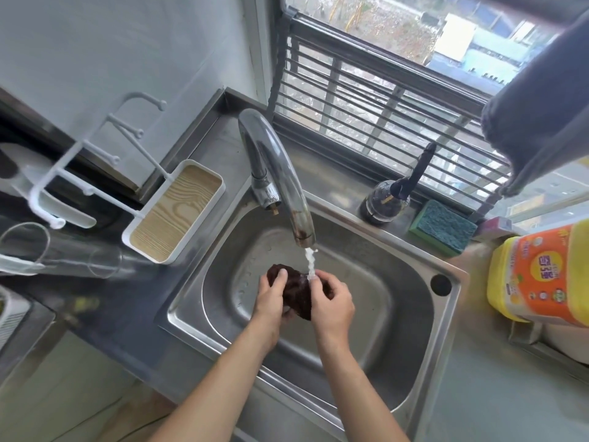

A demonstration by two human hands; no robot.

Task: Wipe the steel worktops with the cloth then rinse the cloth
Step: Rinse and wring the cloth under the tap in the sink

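Far to the left of the grip: a white rack point(54, 183) with hooks, a clear glass point(63, 250) lying on its side, and a white tray point(173, 210) with a wood-grain inset, all on the counter's left side. No lettering legible on any of them.

Left hand point(271, 301) curled round the near-left side of a dark brown cloth point(298, 295), thumb laid over its top; right hand point(331, 303) clamped on the cloth's right side, fingertips pinching it directly beneath the stream. Cloth bunched into a wet, crumpled wad between the two hands, held above the basin of the steel sink point(414, 314), its lower part hidden behind the fingers. Above the grip, a curved chrome tap point(280, 173), spout stained brown near the tip, with a white stream of water point(309, 261) dropping onto the cloth at the right thumb.

Beyond the grip and to its right, on the ledge under the barred window point(382, 100): a small clear bottle point(385, 202) with a dark pump, contents hard to make out, then a green and blue sponge point(443, 226). Farther right still, a yellow jug point(541, 279) with an orange label, print blurred and unreadable, cut off by the frame edge. Above it, a grey fabric point(538, 110) hanging into the upper right corner, also cropped.
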